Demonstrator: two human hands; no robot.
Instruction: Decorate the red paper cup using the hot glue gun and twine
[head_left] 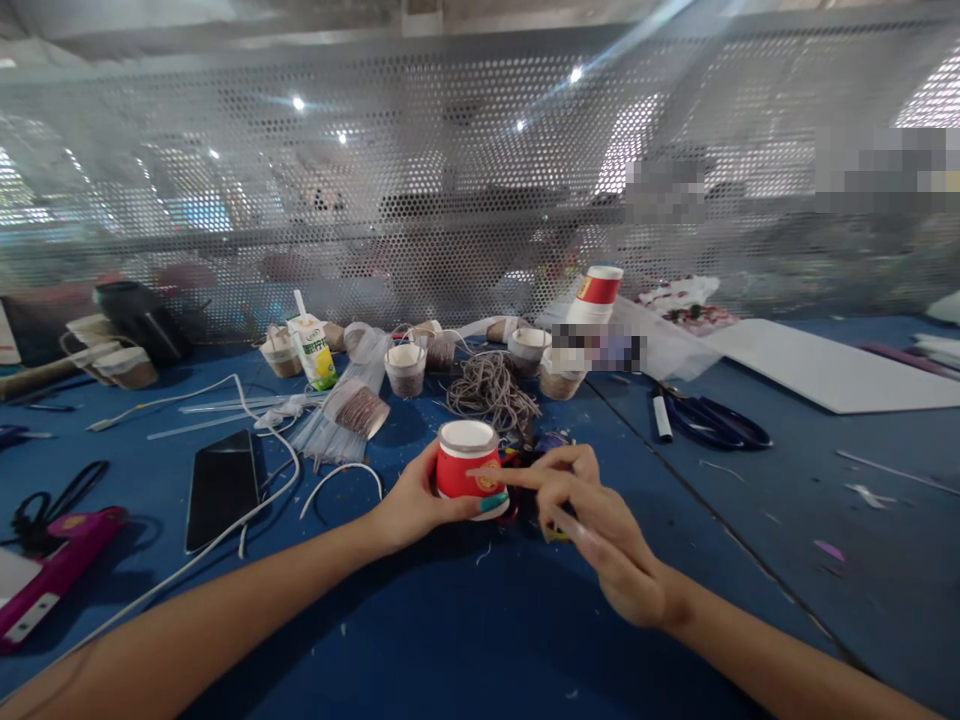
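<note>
My left hand [420,500] is wrapped round a red and white paper cup [456,472], the thumb across its front. A grey band that looks like cord runs round the cup's upper edge, and a gold emblem is printed on its side. From the right, my right hand [592,520] points its index finger across the emblem. Whether that fingertip touches the cup I cannot tell. The other fingers of this hand are partly bent, with nothing visible in them. Behind the cup lies a tangled heap of grey-brown cord [493,395].
Several cord-wrapped cups, one of them a small basket [405,370], stand towards the perforated metal screen [420,200]. A phone [223,490], white cable [285,480] and magenta glue gun [67,560] lie left. Scissors [712,420], a marker [661,418] and a white board [840,365] lie right.
</note>
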